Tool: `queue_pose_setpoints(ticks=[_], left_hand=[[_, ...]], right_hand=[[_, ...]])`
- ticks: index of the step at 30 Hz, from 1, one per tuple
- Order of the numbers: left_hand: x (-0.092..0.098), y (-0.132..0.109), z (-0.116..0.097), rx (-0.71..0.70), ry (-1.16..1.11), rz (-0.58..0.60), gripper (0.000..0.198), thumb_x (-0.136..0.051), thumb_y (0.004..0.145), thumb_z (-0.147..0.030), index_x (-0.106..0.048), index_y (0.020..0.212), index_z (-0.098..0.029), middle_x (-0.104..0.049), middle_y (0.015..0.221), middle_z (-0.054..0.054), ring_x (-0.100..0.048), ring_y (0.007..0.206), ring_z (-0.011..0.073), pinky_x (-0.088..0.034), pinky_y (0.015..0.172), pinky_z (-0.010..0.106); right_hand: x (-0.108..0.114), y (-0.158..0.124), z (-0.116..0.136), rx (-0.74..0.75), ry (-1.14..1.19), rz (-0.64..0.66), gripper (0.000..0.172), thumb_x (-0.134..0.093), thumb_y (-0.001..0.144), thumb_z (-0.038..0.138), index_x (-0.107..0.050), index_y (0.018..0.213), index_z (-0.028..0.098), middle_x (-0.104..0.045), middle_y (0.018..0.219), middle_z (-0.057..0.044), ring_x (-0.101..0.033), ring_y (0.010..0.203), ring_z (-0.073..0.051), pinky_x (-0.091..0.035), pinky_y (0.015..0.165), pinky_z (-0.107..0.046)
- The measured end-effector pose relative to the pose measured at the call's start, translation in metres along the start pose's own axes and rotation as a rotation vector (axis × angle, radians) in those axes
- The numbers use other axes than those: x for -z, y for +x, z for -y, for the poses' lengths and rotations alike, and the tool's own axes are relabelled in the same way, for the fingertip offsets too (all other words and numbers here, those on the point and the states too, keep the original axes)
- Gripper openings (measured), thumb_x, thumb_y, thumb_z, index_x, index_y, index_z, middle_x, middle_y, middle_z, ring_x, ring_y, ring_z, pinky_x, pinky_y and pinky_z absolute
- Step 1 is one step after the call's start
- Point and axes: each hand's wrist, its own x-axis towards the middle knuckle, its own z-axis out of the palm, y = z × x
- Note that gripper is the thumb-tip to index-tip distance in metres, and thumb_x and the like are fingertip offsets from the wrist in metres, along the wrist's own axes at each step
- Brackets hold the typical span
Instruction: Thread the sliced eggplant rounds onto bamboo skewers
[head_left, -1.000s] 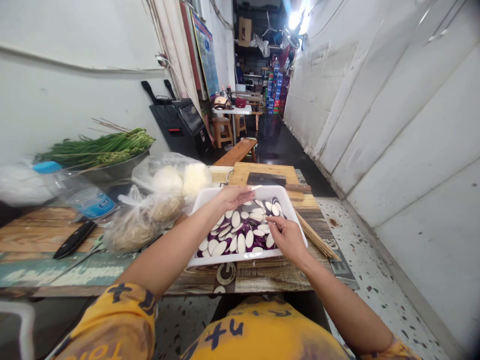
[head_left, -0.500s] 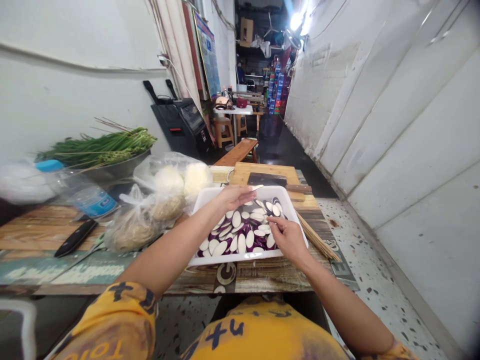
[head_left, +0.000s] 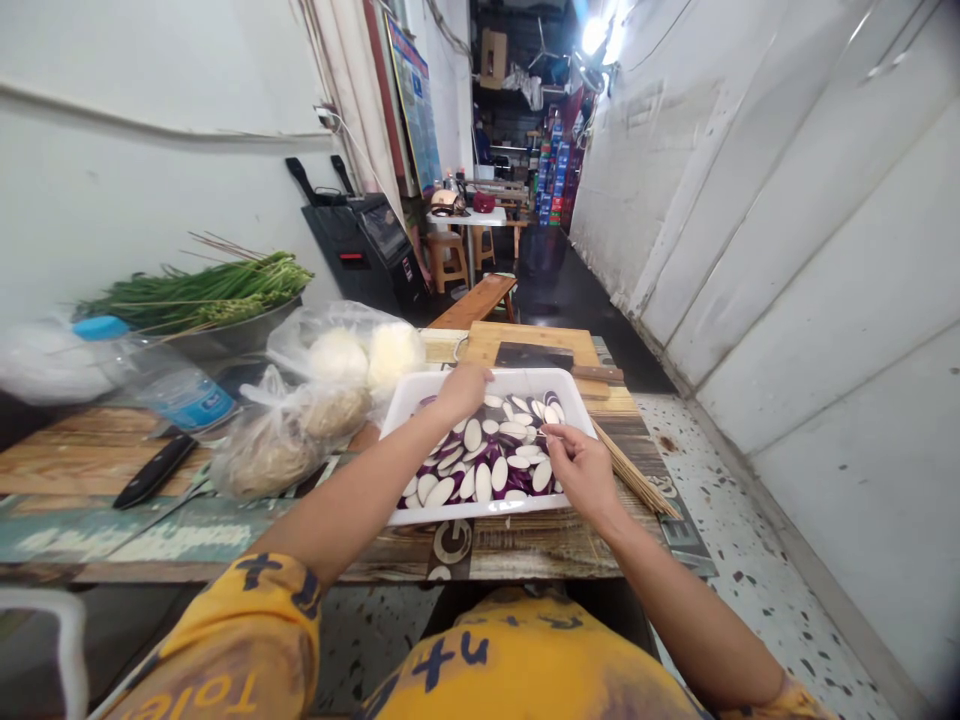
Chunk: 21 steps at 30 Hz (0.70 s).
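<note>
Left hand (head_left: 463, 392) turned inward since earlier frame; slice at fingertips no longer seen, grip cannot be told. Right hand (head_left: 586, 472): thumb and finger held close, any pinch too small to tell. Slices (head_left: 500, 473) heaped in tray (head_left: 480, 512), right nearer, leftward of it; long axes mixed.

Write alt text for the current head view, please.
A person's left hand and right hand are over a white tray of oval, purple-skinned white slices. Behind it, a cleaver lies on a wooden board; thin sticks lie right.
</note>
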Motion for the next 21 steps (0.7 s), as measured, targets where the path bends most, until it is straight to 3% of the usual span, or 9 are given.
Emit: queue_pose_setpoints(ticks=[2,6,10,16,19,21], left_hand=[[-0.001,-0.001,0.000,-0.007,0.222,-0.004,0.017,-0.058,0.075,-0.018,-0.070,0.082,-0.009,-0.066,0.097,0.019,-0.057,0.102,0.0320,-0.038,0.092,0.039],[-0.008,-0.003,0.002,0.035,0.445,0.145,0.022,-0.065,0.070,-0.029,-0.068,0.080,-0.009,-0.064,0.096,0.020,-0.058,0.095,0.0328,-0.041,0.081,0.035],[-0.017,-0.003,0.003,-0.007,0.366,0.177,0.015,-0.063,0.068,-0.022,-0.067,0.081,-0.015,-0.066,0.092,0.011,-0.059,0.089,0.0241,-0.041,0.074,0.027],[-0.024,-0.002,0.003,-0.095,0.165,0.325,0.031,-0.060,0.072,-0.027,-0.068,0.100,-0.015,-0.068,0.090,0.005,-0.059,0.083,0.0178,-0.040,0.072,0.022],[-0.023,-0.002,0.005,-0.109,0.156,0.429,0.023,-0.058,0.072,-0.026,-0.071,0.088,-0.016,-0.068,0.076,0.002,-0.058,0.072,0.0151,-0.039,0.067,0.020],[-0.021,0.000,0.007,-0.085,0.128,0.404,0.021,-0.060,0.069,-0.026,-0.070,0.083,-0.014,-0.067,0.076,0.002,-0.057,0.071,0.0146,-0.039,0.065,0.020]], right_hand=[[0.000,0.000,0.000,-0.002,-0.001,0.001,0.037,-0.047,0.079,0.036,-0.067,0.098,0.012,-0.047,0.050,0.003,-0.035,0.044,-0.008,-0.027,0.044,-0.021],[0.000,0.000,-0.001,0.002,-0.010,0.009,0.037,-0.047,0.079,0.035,-0.067,0.099,0.012,-0.052,0.053,0.002,-0.040,0.045,-0.009,-0.030,0.045,-0.021],[0.000,0.000,0.000,0.009,-0.019,0.008,0.036,-0.047,0.079,0.035,-0.067,0.098,0.012,-0.057,0.057,0.000,-0.044,0.047,-0.010,-0.033,0.047,-0.021],[0.001,0.000,0.002,0.047,-0.030,0.011,0.035,-0.045,0.080,0.034,-0.068,0.095,0.013,-0.060,0.060,-0.001,-0.046,0.049,-0.010,-0.035,0.048,-0.021],[0.002,0.000,0.002,0.051,-0.042,0.012,0.035,-0.045,0.079,0.034,-0.068,0.096,0.013,-0.059,0.059,-0.001,-0.045,0.048,-0.010,-0.033,0.047,-0.021],[0.002,0.000,0.002,0.046,-0.047,0.013,0.036,-0.045,0.079,0.034,-0.068,0.096,0.013,-0.058,0.056,0.000,-0.043,0.046,-0.010,-0.032,0.046,-0.021]])
